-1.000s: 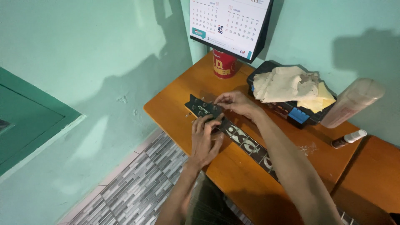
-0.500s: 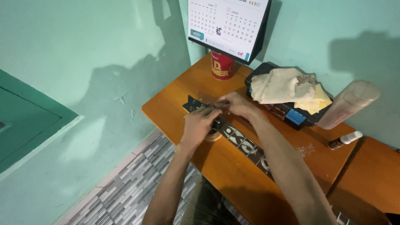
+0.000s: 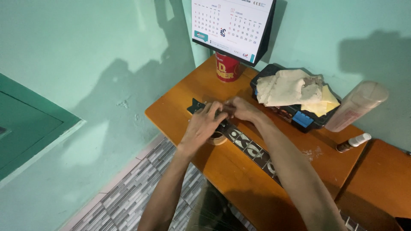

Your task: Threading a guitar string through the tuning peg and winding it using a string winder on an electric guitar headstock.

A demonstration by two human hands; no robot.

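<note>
On the orange table point(image 3: 239, 188) the dark patterned strip point(image 3: 250, 149) lay flat; my left hand point(image 3: 204, 124) and right hand point(image 3: 242, 109) pressed its far end, fingers seemingly closed on it. Most of the strip remained untouched.

1. A desk calendar point(image 3: 233, 25) stands at the back of the tabletop point(image 3: 239, 179), against the green wall. It is a white sheet with two grids of small dark figures, a teal patch in its lower left corner and a black backing that shows along its right edge.
2. A red cup point(image 3: 226, 68) with yellow lettering stands just below the calendar, partly hidden by it.
3. A tall pale plastic bottle point(image 3: 356, 107) leans against the wall at the right. Its label is whitish with faint reddish print.
4. A small brown bottle point(image 3: 352, 143) with a white cap lies on its side near the pale bottle.
</note>
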